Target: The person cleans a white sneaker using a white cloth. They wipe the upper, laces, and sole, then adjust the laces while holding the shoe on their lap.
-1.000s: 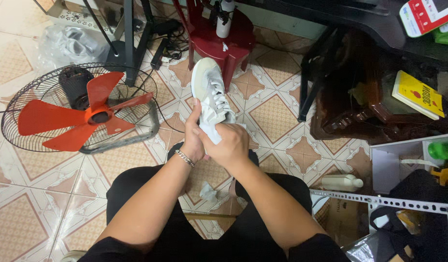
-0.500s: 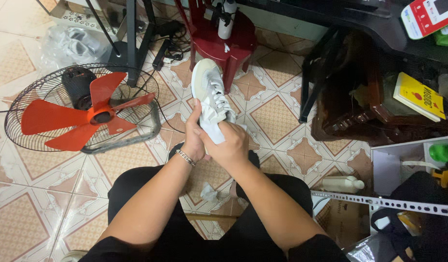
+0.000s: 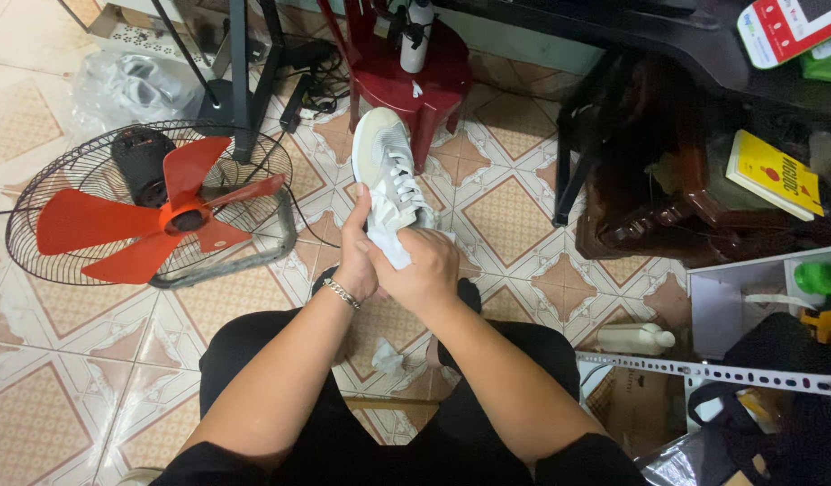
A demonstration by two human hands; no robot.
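Landmark: the white sneaker [image 3: 386,175], held up over the tiled floor [image 3: 64,360], toe pointing away from the person, laces facing up.
Plastic bag: a crumpled clear bag [image 3: 132,87] lies far left of the sneaker, up by the dark stand legs [image 3: 238,81].
Fan: a floor fan [image 3: 154,209] with red blades in a round wire cage lies left of the sneaker, tilted back on the tiles.
Left hand: the left hand [image 3: 355,258] is wrapped around the sneaker's left side near the heel, thumb up along the shoe; a metal bracelet [image 3: 341,293] sits at the wrist.
Sneaker: in front of the person's knees, gripped at its heel end by both hands.
Right hand: the right hand [image 3: 424,270] is clenched over the heel end of the sneaker, pressing a white cloth [image 3: 388,245] against it, touching the left hand.
Tissue: a small crumpled white wad [image 3: 388,357] lies on the floor below the sneaker, between the person's legs in black trousers.
Stool: a dark red plastic stool [image 3: 406,76] stands just beyond the sneaker's toe, with a white bottle [image 3: 417,36] on it.
Wooden furniture: a dark carved piece [image 3: 659,198] stands right of the sneaker.
Booklet: a yellow booklet [image 3: 774,174] rests further right.
White bottle on floor: a pale bottle [image 3: 636,338] lies right of and below the sneaker.
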